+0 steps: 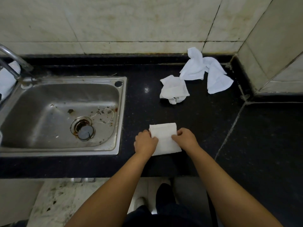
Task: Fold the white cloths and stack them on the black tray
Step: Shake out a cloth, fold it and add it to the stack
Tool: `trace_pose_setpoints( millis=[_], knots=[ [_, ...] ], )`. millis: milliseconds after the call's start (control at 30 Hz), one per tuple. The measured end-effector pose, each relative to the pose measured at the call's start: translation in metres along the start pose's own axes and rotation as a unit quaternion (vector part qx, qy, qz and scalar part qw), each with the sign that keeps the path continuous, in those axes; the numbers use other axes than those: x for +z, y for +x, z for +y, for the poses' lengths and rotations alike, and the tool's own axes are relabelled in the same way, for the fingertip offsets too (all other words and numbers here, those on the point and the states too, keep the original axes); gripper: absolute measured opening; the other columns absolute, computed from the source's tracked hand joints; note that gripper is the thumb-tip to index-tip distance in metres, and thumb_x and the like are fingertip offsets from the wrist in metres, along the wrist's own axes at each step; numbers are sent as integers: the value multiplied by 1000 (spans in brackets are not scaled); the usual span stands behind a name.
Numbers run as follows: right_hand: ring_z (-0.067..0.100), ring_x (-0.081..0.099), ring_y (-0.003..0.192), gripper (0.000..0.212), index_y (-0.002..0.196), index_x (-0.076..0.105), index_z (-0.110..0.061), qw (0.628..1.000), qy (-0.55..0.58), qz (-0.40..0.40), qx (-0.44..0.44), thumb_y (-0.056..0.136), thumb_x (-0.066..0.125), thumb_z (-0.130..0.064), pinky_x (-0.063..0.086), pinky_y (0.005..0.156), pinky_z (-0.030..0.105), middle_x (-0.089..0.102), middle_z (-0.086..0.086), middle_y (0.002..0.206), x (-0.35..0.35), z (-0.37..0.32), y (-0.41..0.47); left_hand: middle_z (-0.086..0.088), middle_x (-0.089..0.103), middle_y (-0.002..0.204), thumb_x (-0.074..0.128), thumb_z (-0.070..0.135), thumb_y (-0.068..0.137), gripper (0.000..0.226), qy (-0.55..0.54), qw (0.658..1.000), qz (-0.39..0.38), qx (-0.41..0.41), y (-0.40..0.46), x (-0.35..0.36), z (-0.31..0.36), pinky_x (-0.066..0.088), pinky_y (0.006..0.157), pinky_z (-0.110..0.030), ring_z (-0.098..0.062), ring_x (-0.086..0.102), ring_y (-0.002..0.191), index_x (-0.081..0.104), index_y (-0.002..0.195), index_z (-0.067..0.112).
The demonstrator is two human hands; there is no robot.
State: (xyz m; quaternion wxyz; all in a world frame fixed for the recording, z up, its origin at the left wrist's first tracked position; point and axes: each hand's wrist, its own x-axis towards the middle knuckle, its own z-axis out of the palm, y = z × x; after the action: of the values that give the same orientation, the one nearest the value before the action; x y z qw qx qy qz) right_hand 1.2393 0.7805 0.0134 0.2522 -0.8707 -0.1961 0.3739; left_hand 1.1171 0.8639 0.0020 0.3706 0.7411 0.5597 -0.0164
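At the far left we see a tap point(15, 63) and a steel sink point(121, 115) set into the black bench point(205, 122); the basin holds only dirt marks and a drain plug point(85, 132). It sits just beside our work place, so a cloth pushed too far to the left could slide over its rim

Next comes our left hand point(145, 143), with fingers curled over the left edge of the folded cloth point(165, 138) and pinching it. The cloth lies flat on the bench near the front edge, already a narrow rectangle, and we judge it is held at both sides to keep the layers even for the next fold. Our right hand point(185, 139) does the same on the right edge, fingers bent and gripping the fabric

Further back, well apart from the hands, a crumpled cloth point(174, 89) waits, and behind it to the right a larger loose cloth point(206, 71) lies against the tiled wall point(131, 22), touching the first. Both are not yet folded. We cannot see a black tray anywhere; nothing stands between the hands and these cloths
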Motion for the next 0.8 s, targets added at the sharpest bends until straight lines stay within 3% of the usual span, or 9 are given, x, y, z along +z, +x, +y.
trace_pose_setpoints(
  millis=[67, 167, 300, 400, 500, 667, 800],
  knots=[
    [19, 56, 81, 14, 76, 52, -17, 991, 128, -24, 7, 87, 60, -15, 49, 70, 34, 58, 3, 85, -12, -1, -5, -8, 58, 104, 57, 18, 86, 16, -153, 988, -38, 1, 0, -12, 3, 48, 79, -33, -19, 54, 90, 53, 100, 9],
    [23, 63, 93, 11, 97, 62, -12, 955, 288, -71, 5, 89, 58, -5, 54, 84, 41, 66, 10, 103, -31, -1, -21, -11, 63, 109, 60, 9, 87, 19, -324, 940, -110, -10, -3, -32, 12, 52, 77, -34, -20, 60, 92, 55, 105, 6],
    [22, 63, 90, 15, 99, 63, -9, 917, 389, -82, -17, 91, 53, 0, 52, 86, 41, 67, 10, 99, -42, 8, -55, -10, 67, 102, 60, 3, 88, 25, -411, 884, -221, -23, -20, -53, 17, 54, 68, -33, -20, 64, 87, 57, 113, 3],
    [20, 64, 85, 15, 96, 63, -9, 888, 459, -36, -11, 91, 52, 1, 54, 81, 39, 67, 9, 94, -40, 26, -87, -7, 67, 98, 59, 4, 89, 17, -404, 867, -290, -39, -38, -58, 19, 52, 69, -34, -20, 63, 88, 61, 105, 8],
    [20, 67, 83, 17, 97, 65, -10, 859, 512, 13, -8, 91, 52, 0, 58, 66, 33, 70, 9, 94, -36, 58, -125, -5, 66, 100, 55, 5, 90, 15, -360, 868, -341, -5, -61, -47, 25, 52, 72, -35, -20, 62, 89, 62, 100, 14],
    [25, 67, 94, 22, 105, 66, -10, 813, 571, 108, 14, 89, 54, -2, 55, 74, 39, 70, 11, 105, -38, 125, -198, -5, 68, 100, 54, 7, 91, 15, -286, 858, -423, 56, -123, -13, 47, 53, 72, -37, -21, 63, 91, 63, 100, 16],
    [23, 66, 92, 22, 103, 66, -11, 772, 598, 214, 24, 90, 52, 0, 56, 71, 35, 69, 9, 105, -35, 182, -279, -7, 67, 100, 54, 5, 90, 15, -217, 829, -505, 103, -192, 33, 57, 51, 79, -40, -23, 62, 92, 62, 100, 15]
  ],
)
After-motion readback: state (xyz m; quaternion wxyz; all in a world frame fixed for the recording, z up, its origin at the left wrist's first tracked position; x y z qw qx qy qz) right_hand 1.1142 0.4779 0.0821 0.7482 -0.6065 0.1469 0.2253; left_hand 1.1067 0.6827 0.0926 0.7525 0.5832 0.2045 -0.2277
